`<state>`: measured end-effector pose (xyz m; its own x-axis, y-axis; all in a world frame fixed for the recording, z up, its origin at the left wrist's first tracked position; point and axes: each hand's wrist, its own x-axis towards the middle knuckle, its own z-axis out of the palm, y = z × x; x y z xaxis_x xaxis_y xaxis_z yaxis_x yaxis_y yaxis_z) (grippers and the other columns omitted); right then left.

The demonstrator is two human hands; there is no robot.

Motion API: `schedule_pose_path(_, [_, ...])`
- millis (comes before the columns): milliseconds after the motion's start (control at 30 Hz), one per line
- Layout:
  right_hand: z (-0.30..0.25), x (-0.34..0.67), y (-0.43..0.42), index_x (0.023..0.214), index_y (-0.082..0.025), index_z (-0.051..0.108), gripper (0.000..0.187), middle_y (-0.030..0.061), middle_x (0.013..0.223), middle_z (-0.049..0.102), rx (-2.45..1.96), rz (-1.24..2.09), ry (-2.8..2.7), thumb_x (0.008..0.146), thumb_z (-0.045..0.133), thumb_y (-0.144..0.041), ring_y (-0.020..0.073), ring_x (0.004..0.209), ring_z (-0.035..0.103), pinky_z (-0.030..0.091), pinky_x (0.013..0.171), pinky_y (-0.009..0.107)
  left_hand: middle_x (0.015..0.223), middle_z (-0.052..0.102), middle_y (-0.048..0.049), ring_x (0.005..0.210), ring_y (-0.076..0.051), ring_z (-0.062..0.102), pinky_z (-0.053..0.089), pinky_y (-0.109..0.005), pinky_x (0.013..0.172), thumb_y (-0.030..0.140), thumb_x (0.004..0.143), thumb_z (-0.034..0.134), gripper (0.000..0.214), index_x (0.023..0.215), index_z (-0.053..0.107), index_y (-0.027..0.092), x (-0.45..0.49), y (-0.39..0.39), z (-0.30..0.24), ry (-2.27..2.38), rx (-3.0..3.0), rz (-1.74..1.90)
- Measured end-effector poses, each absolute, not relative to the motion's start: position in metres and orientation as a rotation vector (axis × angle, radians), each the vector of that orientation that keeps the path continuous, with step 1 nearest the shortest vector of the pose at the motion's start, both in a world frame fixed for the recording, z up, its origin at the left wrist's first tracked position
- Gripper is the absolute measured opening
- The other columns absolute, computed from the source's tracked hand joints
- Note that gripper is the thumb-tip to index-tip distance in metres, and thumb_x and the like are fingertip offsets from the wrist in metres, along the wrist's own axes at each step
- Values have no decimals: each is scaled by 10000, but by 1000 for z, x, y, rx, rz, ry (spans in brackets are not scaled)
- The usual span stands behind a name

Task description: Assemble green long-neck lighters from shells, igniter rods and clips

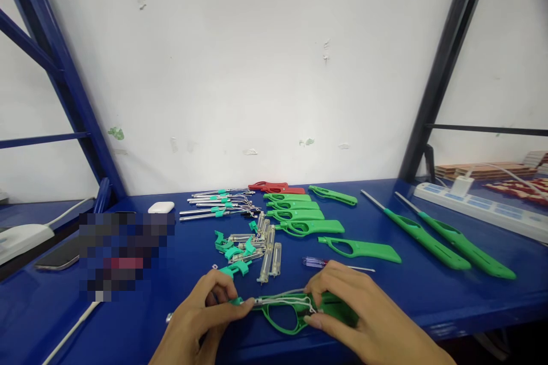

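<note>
On the near edge of the table lies a green lighter housing half (280, 328) with its inside facing up. My left hand (205, 313) is closed on a lighter nozzle tube near its teal collar (235, 300); the metal tip (168, 317) sticks out to the left. Pale wires (285, 299) run from the tube over the housing toward my right hand (357, 311). Thumb and index finger of that hand pinch the wire end beside a small dark part, which the fingers partly hide. A purple-handled screwdriver (314, 262) lies just beyond my right hand.
Beyond my hands lie clear fuel tanks (266, 259), teal triggers (233, 252), metal nozzle tubes (209, 214), and green (359, 248) and red housing pieces (278, 187). Two assembled lighters (432, 239) and a power strip (483, 211) are on the right. Phone (60, 256) and white case (161, 207) sit left.
</note>
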<state>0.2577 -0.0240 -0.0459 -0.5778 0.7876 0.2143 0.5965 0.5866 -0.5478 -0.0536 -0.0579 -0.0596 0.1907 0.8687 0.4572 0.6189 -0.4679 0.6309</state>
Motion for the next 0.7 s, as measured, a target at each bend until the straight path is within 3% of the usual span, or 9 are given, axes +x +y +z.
schedule_pose_path(300, [-42, 256, -25, 983, -286, 620, 197, -46, 994, 746, -1044, 491, -2365, 1066, 720, -434, 193, 1000, 715, 489, 1182, 365, 882, 674, -22, 764, -156, 688, 619, -231, 688, 465, 1080, 583, 333, 939, 856, 337, -54, -59, -58, 1365, 2158, 1151])
schedule_pose_path(600, [-44, 258, -27, 1043, -298, 650, 145, -18, 1138, 784, -1080, 496, -2362, 1072, 704, -430, 238, 1209, 724, 465, 1234, 392, 857, 686, -31, 716, -160, 680, 614, -220, 629, 500, 1061, 611, 342, 906, 867, 335, -50, -59, -58, 1446, 2219, 1232])
schedule_pose_path(700, [-43, 258, -31, 1059, -291, 667, 135, 7, 1155, 777, -1054, 460, -2362, 1115, 613, -401, 243, 1214, 735, 456, 1248, 406, 939, 712, -34, 753, -147, 695, 606, -201, 680, 413, 1097, 562, 333, 993, 872, 350, -53, -61, -60, 1424, 2330, 1232])
